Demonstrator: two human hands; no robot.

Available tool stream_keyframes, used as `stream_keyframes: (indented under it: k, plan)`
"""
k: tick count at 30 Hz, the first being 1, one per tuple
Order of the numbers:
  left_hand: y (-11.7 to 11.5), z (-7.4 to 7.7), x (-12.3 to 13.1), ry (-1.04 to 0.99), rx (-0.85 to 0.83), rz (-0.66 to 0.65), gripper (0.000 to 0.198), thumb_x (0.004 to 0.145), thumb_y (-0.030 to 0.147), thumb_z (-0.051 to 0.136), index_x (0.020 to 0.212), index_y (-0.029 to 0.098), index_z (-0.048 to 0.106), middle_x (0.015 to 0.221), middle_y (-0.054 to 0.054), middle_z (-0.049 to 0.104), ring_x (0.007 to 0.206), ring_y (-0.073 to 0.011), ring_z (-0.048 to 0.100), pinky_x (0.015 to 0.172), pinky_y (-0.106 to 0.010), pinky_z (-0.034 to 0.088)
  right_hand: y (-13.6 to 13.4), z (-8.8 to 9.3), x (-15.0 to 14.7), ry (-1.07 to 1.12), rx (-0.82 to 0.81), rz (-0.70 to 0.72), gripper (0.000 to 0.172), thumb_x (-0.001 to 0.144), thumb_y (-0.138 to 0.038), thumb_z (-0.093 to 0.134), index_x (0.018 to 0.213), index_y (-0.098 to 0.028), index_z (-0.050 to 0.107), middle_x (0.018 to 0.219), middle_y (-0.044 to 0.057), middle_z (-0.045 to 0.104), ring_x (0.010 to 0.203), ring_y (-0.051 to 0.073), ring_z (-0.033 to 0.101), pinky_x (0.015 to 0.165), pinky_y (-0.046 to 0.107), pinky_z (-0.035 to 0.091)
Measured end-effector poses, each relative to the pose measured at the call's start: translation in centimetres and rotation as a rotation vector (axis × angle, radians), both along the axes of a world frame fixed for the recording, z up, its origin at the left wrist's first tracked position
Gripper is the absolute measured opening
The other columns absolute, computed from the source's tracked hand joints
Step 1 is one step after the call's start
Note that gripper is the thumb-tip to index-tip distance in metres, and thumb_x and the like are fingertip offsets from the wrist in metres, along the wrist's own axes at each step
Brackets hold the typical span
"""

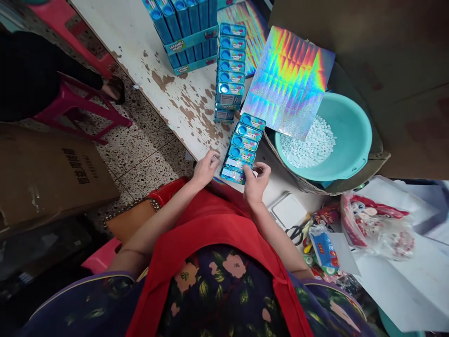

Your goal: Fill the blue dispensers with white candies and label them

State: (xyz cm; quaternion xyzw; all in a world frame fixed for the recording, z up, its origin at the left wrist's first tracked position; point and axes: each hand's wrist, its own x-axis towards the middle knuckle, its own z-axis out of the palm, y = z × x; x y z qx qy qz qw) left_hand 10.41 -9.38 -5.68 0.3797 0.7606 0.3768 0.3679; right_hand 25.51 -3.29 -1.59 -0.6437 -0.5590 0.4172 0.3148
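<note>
A row of blue candy tins (244, 142) labelled "Caramelo Macizo" stands at the table's front edge. Shiny silvery strips lie across the two nearest tins. My left hand (206, 169) is just left of the row, fingers loosely curled and apart, with nothing visible in it. At the near right end, my right hand (257, 185) rests its thumb against a tin. Its other fingers curl with a gap to the thumb; anything tiny between them cannot be made out. Behind the row lies a holographic sticker sheet (289, 79), partly over a turquoise basin (351, 131).
White tablets (310, 145) fill part of the basin, which sits in a cardboard box (377, 161). A second tin row (231, 65) and stacked tin trays (191, 40) stand farther back. Scissors (298, 231) and a white case (288, 209) lie right. A seated person's arm (82, 77) shows left.
</note>
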Motion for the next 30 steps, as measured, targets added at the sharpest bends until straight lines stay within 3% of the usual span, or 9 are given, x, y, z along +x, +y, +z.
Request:
stream_keyframes:
  k: [3, 8, 10, 13, 15, 18, 21, 25, 30]
  plan:
    - [-0.9, 1.1, 0.5, -0.032, 0.126, 0.009, 0.049, 0.093, 0.051, 0.031, 0.119, 0.018, 0.057, 0.116, -0.009, 0.061, 0.104, -0.0191, 0.057, 0.089, -0.030, 0.044, 0.1, -0.1, -0.3, 0.068, -0.063, 0.003, 0.047, 0.074, -0.046, 0.060, 0.107, -0.020, 0.039, 0.111, 0.009, 0.049, 0.092, 0.016, 0.053, 0.079, 0.029, 0.048]
    - [-2.8, 1.4, 2.3, 0.069, 0.172, -0.260, 0.081, 0.087, 0.069, 0.005, 0.145, 0.020, 0.033, 0.152, -0.013, 0.029, 0.138, -0.0281, 0.026, 0.111, -0.045, 0.025, 0.6, -0.3, -0.9, 0.044, -0.003, 0.070, 0.049, 0.070, -0.046, 0.065, 0.105, -0.019, 0.043, 0.098, 0.005, 0.053, 0.089, 0.015, 0.053, 0.079, 0.029, 0.047]
    - [-4.4, 0.4, 2.2, 0.202, 0.118, -0.248, 0.081, 0.087, 0.069, 0.006, 0.141, 0.020, 0.040, 0.151, -0.013, 0.030, 0.136, -0.0304, 0.027, 0.109, -0.049, 0.025, 1.1, -0.7, 0.3, 0.152, -0.019, 0.103, 0.046, 0.073, -0.044, 0.064, 0.106, -0.019, 0.044, 0.095, 0.003, 0.054, 0.086, 0.014, 0.054, 0.077, 0.029, 0.048]
    - [-7.2, -1.1, 1.8, 0.352, 0.139, -0.183, 0.061, 0.093, 0.058, 0.023, 0.113, 0.017, 0.065, 0.121, -0.014, 0.059, 0.113, -0.0255, 0.050, 0.099, -0.044, 0.038, 1.3, -1.5, 4.3, 0.253, -0.043, 0.092, 0.042, 0.079, -0.045, 0.060, 0.111, -0.020, 0.047, 0.100, 0.004, 0.056, 0.088, 0.014, 0.056, 0.080, 0.030, 0.048]
    - [-8.0, -1.7, 2.3, 0.315, 0.229, -0.343, 0.044, 0.095, 0.045, 0.035, 0.092, 0.018, 0.069, 0.093, -0.008, 0.068, 0.092, -0.0188, 0.059, 0.090, -0.035, 0.045, 0.7, -2.0, 7.7, 0.157, -0.019, 0.075, 0.037, 0.084, -0.045, 0.057, 0.111, -0.020, 0.051, 0.102, 0.005, 0.059, 0.091, 0.015, 0.057, 0.083, 0.033, 0.047]
    - [-6.8, -2.2, 4.8, 0.209, 0.342, -0.690, 0.033, 0.096, 0.035, 0.039, 0.102, 0.018, 0.067, 0.103, -0.007, 0.068, 0.100, -0.0166, 0.060, 0.092, -0.030, 0.045, -1.3, -2.9, 11.7, -0.087, 0.060, 0.186, 0.029, 0.089, -0.041, 0.051, 0.105, -0.018, 0.058, 0.101, 0.007, 0.062, 0.093, 0.018, 0.057, 0.086, 0.037, 0.046]
    - [-3.3, -2.8, 8.0, 0.242, 0.239, -0.848, 0.033, 0.096, 0.031, 0.039, 0.116, 0.016, 0.060, 0.121, -0.010, 0.062, 0.113, -0.0200, 0.056, 0.096, -0.033, 0.042, -3.4, -4.1, 13.7, -0.324, 0.253, 0.430, 0.026, 0.091, -0.035, 0.049, 0.109, -0.019, 0.059, 0.104, 0.009, 0.063, 0.099, 0.021, 0.056, 0.090, 0.040, 0.044]
    - [0.5, -3.7, 10.7, 0.274, -0.078, -0.911, 0.032, 0.095, 0.029, 0.036, 0.096, 0.015, 0.065, 0.095, -0.009, 0.069, 0.091, -0.0209, 0.063, 0.081, -0.031, 0.046, -4.9, -6.0, 14.4, -0.638, 0.437, 0.664, 0.031, 0.090, -0.030, 0.052, 0.119, -0.023, 0.058, 0.118, 0.010, 0.061, 0.114, 0.026, 0.049, 0.096, 0.046, 0.039]
    - [1.8, -3.9, 11.1, 0.247, -0.211, -0.892, 0.032, 0.093, 0.029, 0.036, 0.091, 0.014, 0.065, 0.092, -0.011, 0.068, 0.087, -0.0215, 0.063, 0.077, -0.030, 0.044, -5.5, -7.4, 14.9, -0.809, 0.485, 0.771, 0.038, 0.092, -0.024, 0.048, 0.130, -0.024, 0.051, 0.132, 0.010, 0.055, 0.128, 0.029, 0.041, 0.104, 0.053, 0.028]
